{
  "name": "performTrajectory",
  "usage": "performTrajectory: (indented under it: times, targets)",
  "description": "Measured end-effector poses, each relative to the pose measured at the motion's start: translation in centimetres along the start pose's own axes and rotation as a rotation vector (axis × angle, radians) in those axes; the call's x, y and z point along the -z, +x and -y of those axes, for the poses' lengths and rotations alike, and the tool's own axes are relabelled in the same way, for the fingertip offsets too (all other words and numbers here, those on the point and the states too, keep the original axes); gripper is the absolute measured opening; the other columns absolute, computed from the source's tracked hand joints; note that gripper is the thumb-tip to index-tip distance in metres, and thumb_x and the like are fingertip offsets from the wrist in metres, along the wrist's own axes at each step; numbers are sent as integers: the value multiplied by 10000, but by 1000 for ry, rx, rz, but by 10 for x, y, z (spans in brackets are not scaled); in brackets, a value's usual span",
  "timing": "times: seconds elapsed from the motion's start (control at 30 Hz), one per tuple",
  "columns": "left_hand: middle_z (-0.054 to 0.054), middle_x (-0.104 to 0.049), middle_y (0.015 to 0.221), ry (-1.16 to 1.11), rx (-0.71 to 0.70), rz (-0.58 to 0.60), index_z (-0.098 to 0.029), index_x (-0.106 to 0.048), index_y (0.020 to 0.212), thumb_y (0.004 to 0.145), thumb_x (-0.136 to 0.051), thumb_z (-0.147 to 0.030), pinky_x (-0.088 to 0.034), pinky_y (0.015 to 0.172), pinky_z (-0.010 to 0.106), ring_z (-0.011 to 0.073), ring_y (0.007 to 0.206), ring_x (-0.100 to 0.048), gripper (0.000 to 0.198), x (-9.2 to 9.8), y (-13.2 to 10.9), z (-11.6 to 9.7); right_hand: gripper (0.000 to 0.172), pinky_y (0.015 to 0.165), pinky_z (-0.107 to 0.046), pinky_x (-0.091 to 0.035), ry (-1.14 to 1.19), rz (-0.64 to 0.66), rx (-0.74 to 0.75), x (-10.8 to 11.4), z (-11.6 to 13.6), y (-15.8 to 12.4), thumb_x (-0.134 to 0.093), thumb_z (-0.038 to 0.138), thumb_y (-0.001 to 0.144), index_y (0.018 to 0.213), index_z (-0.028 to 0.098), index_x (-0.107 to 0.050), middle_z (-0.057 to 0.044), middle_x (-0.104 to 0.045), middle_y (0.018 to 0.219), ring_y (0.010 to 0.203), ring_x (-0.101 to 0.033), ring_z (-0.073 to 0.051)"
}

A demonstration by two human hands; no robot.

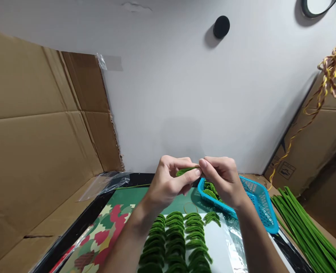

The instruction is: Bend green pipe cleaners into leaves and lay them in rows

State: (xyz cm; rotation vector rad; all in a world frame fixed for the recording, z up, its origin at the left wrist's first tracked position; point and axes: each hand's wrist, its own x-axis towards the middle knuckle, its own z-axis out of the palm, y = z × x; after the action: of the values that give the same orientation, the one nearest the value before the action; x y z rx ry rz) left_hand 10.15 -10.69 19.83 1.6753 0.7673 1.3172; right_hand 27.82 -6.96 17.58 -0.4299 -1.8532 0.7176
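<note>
Nearest the camera, rows of bent green pieces (175, 242) lie on a white sheet (219, 246). Above them, the left hand (168, 184) and right hand (223, 180) meet, each pinching one end of a green piece (186, 171). Behind the right hand sits a blue basket (260, 203), with green stems (307, 227) beside it.

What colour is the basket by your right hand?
Bright blue, with a perforated mesh wall; the basket shows best in the head view.
</note>
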Motion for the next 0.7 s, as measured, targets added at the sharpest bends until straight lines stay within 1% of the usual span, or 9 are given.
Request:
performTrajectory:
  times: [0.1, 0.2, 0.27, 0.33, 0.43, 0.5, 0.57, 0.63, 0.7]
  targets:
    - [-14, -517, 627, 155, -135, -57, -169, -836, 782, 931, -741, -276, -377, 465, 224, 71, 511, -477, 207, -6, -2, 1, 541, 500, -269, -196, 160, -56, -91, -4, -2, 0, -578, 452, 1064, 622, 211, -380, 60, -261, 614, 565, -224, -96]
    - [16, -617, 703, 342, -287, -126, -193, -860, 902, 954, -705, -208, -449, 546, 233, 104, 625, -565, 164, -9, -4, 1, 558, 473, -259, -213, 285, -93, -158, -9, -5, 4, -623, 474, 1034, 594, 211, -403, 65, -313, 561, 515, -264, -84]
    - [22, -671, 753, 424, -390, -161, -201, -858, 959, 946, -699, -159, -478, 585, 235, 112, 671, -602, 165, -9, -4, 2, 567, 460, -253, -223, 340, -133, -172, -12, -5, 8, -637, 493, 1020, 581, 210, -418, 64, -349, 530, 482, -287, -78]
    - [14, -689, 773, 523, -472, -185, -209, -852, 988, 920, -707, -108, -482, 596, 233, 104, 667, -602, 189, -8, -3, 2, 574, 454, -249, -216, 372, -156, -173, -14, -4, 12, -658, 521, 1000, 579, 210, -423, 65, -366, 521, 470, -292, -74]
    - [9, -699, 775, 639, -577, -224, -215, -846, 979, 892, -712, -83, -482, 599, 246, 107, 651, -593, 207, -6, -1, 2, 582, 458, -243, -237, 360, -207, -150, -15, -5, 16, -698, 567, 959, 576, 206, -449, 64, -379, 526, 480, -304, -74]
    - [12, -689, 757, 659, -573, -229, -210, -838, 923, 890, -712, -103, -479, 596, 257, 114, 640, -582, 168, -7, -1, 0, 581, 463, -242, -243, 350, -197, -141, -13, -5, 16, -712, 580, 946, 581, 204, -460, 63, -382, 541, 490, -299, -72]
    - [10, -655, 714, 609, -489, -229, -201, -825, 870, 897, -716, -145, -460, 561, 257, 114, 614, -558, 126, -9, -1, -3, 565, 468, -245, -244, 344, -135, -130, -8, -4, 14, -688, 572, 969, 601, 203, -469, 62, -380, 562, 499, -289, -72]
    - [4, -604, 663, 473, -358, -228, -192, -807, 823, 915, -710, -201, -428, 510, 251, 108, 571, -525, 134, -12, 0, -4, 538, 476, -253, -262, 297, -85, -99, -1, -2, 11, -644, 554, 1008, 630, 206, -485, 57, -393, 578, 512, -303, -79]
    - [-4, -552, 617, 276, -235, -224, -182, -784, 784, 937, -695, -253, -396, 464, 246, 101, 527, -493, 191, -15, 2, -2, 493, 488, -262, -302, 198, -95, -48, 6, 1, 8, -613, 533, 1035, 674, 208, -531, 46, -433, 591, 526, -348, -90]
